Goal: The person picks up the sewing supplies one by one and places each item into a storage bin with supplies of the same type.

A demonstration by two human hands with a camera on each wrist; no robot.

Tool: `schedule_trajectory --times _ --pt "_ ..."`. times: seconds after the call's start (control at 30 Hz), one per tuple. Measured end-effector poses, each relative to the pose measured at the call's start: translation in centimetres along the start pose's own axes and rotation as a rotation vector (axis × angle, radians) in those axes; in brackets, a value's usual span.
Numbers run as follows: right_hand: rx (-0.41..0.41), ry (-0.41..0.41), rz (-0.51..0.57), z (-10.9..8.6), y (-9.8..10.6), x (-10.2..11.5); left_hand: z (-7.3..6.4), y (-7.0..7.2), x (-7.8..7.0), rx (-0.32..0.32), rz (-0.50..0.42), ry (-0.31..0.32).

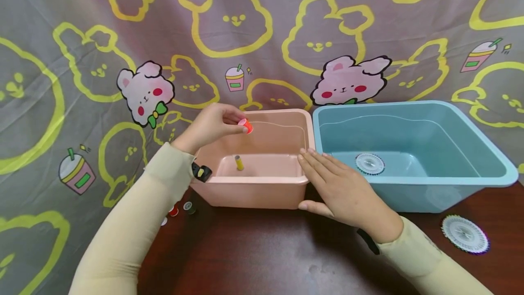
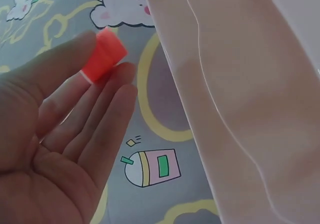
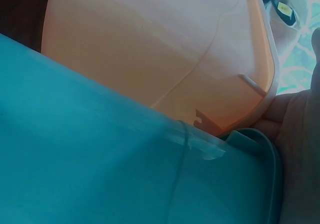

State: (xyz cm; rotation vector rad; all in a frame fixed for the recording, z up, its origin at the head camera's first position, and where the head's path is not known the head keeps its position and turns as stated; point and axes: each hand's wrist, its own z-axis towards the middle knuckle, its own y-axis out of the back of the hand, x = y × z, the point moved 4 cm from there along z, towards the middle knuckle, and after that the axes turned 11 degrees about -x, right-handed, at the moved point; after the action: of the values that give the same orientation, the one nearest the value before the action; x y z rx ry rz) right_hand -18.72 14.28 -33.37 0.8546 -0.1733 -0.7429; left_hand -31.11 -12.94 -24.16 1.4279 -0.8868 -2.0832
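My left hand (image 1: 212,126) holds a small bright orange-red thread spool (image 1: 246,125) between thumb and fingertips, above the pink bin (image 1: 254,180). In the left wrist view the same orange-red spool (image 2: 105,55) sits at the fingertips, beside the bin's wall. On the floor of the pink bin stands a yellow thread spool (image 1: 239,163). With fingers straight, my right hand (image 1: 344,190) rests at the near corner where the pink bin meets the blue bin (image 1: 413,180). The right wrist view shows both bins' rims against that hand.
A wheel of pins (image 1: 370,164) lies inside the blue bin. Another pin wheel (image 1: 465,234) is on the dark wooden table (image 1: 262,249) at the right. Small spools, one green (image 1: 189,207) and one red (image 1: 173,211), are partly hidden by the left forearm. A patterned curtain (image 1: 278,22) hangs behind.
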Motion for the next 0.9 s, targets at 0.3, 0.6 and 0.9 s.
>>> schedule_trajectory --times 0.3,0.6,0.9 --pt "0.005 -0.01 0.002 -0.1 -0.1 0.0 2.0 -0.8 -0.1 0.145 0.133 -0.056" --pt "0.01 -0.013 0.006 -0.1 -0.2 0.1 3.4 -1.6 1.0 0.244 0.21 -0.101" --pt "0.018 -0.017 -0.006 -0.1 -0.1 0.0 4.5 -4.1 2.3 0.352 0.368 -0.17"
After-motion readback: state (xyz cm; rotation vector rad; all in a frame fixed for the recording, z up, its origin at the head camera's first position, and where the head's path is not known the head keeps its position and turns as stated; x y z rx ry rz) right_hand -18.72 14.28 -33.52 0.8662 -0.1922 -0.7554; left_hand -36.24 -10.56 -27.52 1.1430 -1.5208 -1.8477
